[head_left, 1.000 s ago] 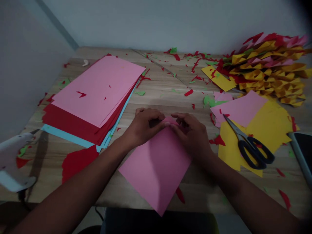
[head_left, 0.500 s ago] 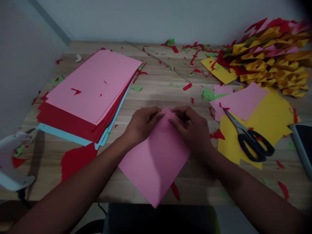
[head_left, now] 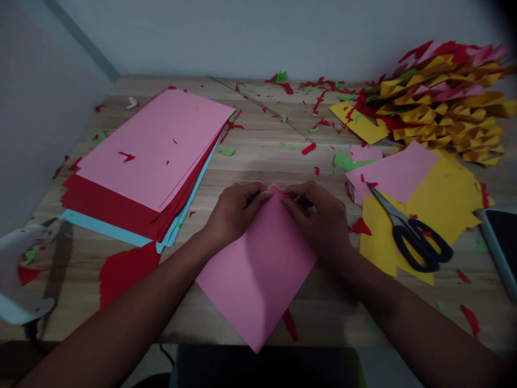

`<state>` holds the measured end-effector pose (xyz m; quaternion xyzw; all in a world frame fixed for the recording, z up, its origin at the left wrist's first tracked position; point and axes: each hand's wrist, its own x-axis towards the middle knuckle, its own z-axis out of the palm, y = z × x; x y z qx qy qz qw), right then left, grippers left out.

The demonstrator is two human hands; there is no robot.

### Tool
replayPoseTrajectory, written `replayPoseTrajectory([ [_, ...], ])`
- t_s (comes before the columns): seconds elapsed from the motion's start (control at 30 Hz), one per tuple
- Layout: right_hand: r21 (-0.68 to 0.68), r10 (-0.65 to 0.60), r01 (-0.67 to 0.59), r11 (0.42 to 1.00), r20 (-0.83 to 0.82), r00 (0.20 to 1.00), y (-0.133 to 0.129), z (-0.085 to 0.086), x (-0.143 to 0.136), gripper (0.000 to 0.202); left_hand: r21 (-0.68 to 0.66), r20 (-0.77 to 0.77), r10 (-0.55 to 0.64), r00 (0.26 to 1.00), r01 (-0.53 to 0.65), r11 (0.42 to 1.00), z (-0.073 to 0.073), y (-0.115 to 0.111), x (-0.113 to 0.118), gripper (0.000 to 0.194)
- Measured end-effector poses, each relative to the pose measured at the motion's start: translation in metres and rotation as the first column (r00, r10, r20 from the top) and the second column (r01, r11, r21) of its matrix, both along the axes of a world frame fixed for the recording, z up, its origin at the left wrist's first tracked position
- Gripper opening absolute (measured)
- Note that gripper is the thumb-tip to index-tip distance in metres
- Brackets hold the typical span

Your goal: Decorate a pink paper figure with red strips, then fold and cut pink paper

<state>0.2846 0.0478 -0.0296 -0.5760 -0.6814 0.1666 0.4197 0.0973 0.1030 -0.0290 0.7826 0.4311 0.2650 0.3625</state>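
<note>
A pink paper square [head_left: 258, 269] lies turned like a diamond at the table's front edge, its near corner reaching over the edge. Its far corner is pinched between my left hand [head_left: 238, 210] and my right hand [head_left: 317, 213]. Thumbs and fingers of both hands press on the paper there, and that corner looks slightly raised or folded. To the left is a stack of pink sheets [head_left: 161, 145] over red and light blue ones. Dark-handled scissors [head_left: 407, 231] rest on yellow paper [head_left: 448, 194] to the right.
A white glue gun [head_left: 20, 269] stands at the far left, near a red paper piece [head_left: 125, 269]. Folded yellow, red and pink paper [head_left: 448, 102] fills the back right. A phone [head_left: 501, 242] lies at the right edge. Red and green scraps dot the wooden table [head_left: 258, 161].
The view has tilted slightly, so everything sits a little lower. Both hands keep hold of the far corner, with the fingers shifted only slightly.
</note>
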Motion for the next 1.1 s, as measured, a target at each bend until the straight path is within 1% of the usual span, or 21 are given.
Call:
replayPoseTrajectory([
  [0.07,-0.011,-0.007,0.007,1.000,-0.015,1.000,-0.0002,0.0000,0.0000,0.008,-0.002,0.006,-0.008,1.000,0.008,1.000,-0.0002,-0.0004,-0.0003,0.034],
  [0.17,-0.090,-0.028,0.022,0.996,-0.072,0.997,0.0008,-0.0001,0.0002,0.004,0.006,-0.021,-0.014,1.000,0.014,1.000,0.0000,-0.0013,-0.0005,0.034],
  [0.23,-0.139,-0.042,0.026,0.990,-0.111,0.993,0.0020,-0.0002,0.0003,0.008,0.019,-0.048,-0.015,0.999,0.016,1.000,0.0003,-0.0019,-0.0005,0.036],
  [0.3,-0.159,-0.042,0.020,0.987,-0.133,0.990,0.0029,-0.0001,0.0002,0.011,0.030,-0.056,-0.017,0.998,0.019,0.999,0.0004,-0.0022,-0.0003,0.038],
  [0.5,-0.149,-0.029,0.008,0.989,-0.142,0.989,0.0034,0.0007,-0.0019,0.013,0.008,-0.054,-0.029,0.998,0.030,1.000,-0.0019,-0.0027,0.0018,0.041],
  [0.73,-0.149,-0.055,0.023,0.989,-0.211,0.976,0.0023,-0.0004,-0.0045,0.010,0.019,-0.070,0.020,0.997,-0.018,1.000,-0.0006,-0.0046,0.0048,0.037],
  [0.9,-0.129,-0.053,0.026,0.991,-0.204,0.978,0.0012,0.0011,-0.0049,0.011,-0.014,-0.086,0.036,0.996,-0.037,0.999,0.0012,-0.0051,0.0052,0.041],
  [1.1,-0.118,-0.030,0.006,0.993,-0.202,0.979,0.0006,0.0016,-0.0058,0.010,-0.026,-0.069,0.046,0.997,-0.048,0.999,0.0002,-0.0049,0.0050,0.038],
])
